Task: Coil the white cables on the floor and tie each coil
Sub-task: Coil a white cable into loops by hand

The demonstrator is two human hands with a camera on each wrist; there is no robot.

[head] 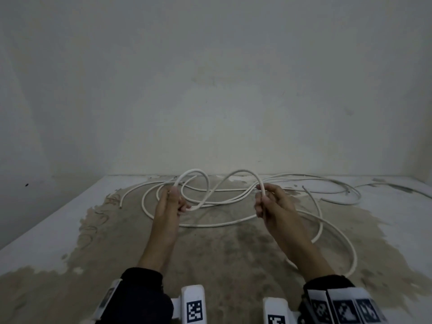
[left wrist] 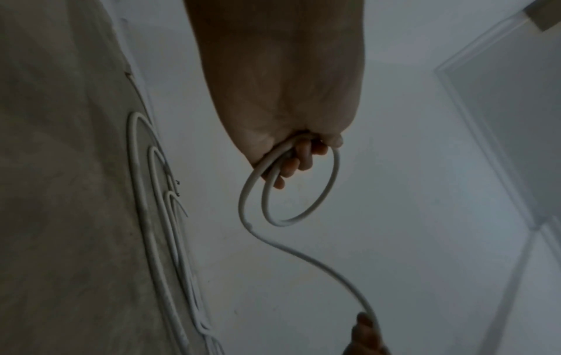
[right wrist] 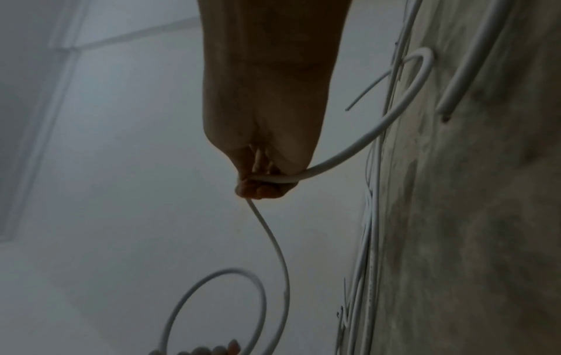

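Observation:
My left hand (head: 174, 201) grips a small coil (head: 194, 183) of white cable, one loop standing above the fist; the left wrist view shows the loop (left wrist: 303, 189) hanging from my curled fingers (left wrist: 299, 159). From there the same cable arches over to my right hand (head: 264, 199), which pinches it (head: 263, 189) at about the same height. In the right wrist view the cable (right wrist: 273, 179) passes across my right fingertips (right wrist: 258, 191) and trails off toward the floor. More white cables (head: 222, 224) lie in loose loops on the floor beneath and beyond both hands.
The floor (head: 222, 258) is bare brownish concrete with white paint round its edges. A plain wall (head: 210, 90) rises just behind the cables. Further cable strands (head: 327, 181) run off to the right along the wall's foot. Thin bare wire ends (head: 308, 195) stick up there.

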